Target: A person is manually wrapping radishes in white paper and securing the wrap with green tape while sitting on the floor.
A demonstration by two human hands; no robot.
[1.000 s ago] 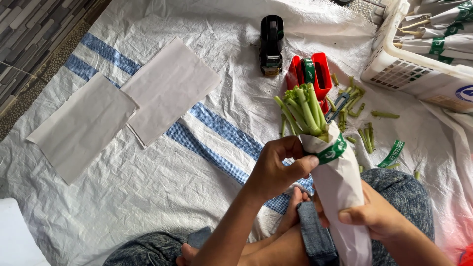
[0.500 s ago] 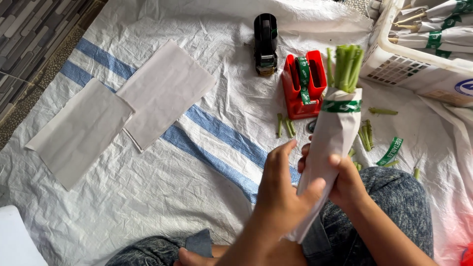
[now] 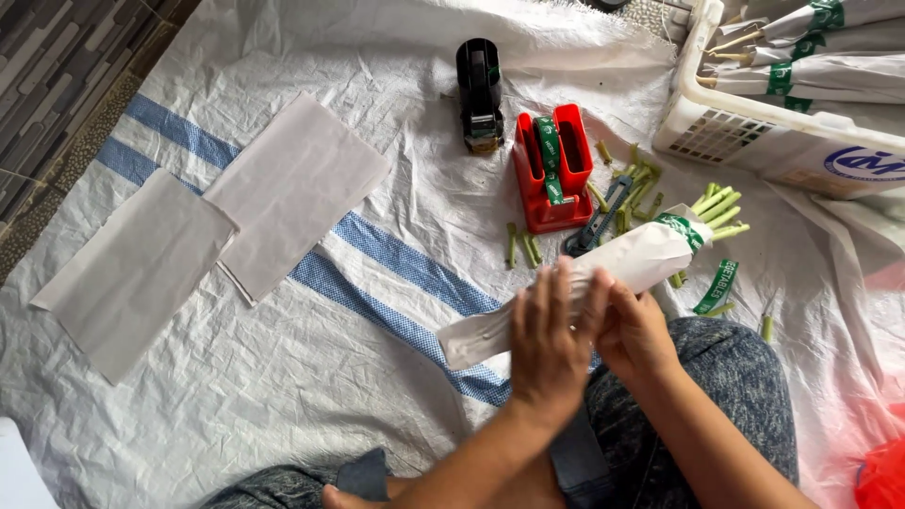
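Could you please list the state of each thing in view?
Left hand: flat on the wrapped bundle.
Right hand: gripping the wrapped bundle.
Wrapped bundle: tilted, taped, green stems poking out.
Paper sheets: lying flat, overlapping.
Red tape dispenser: upright, loaded.
White basket: holding wrapped bundles.
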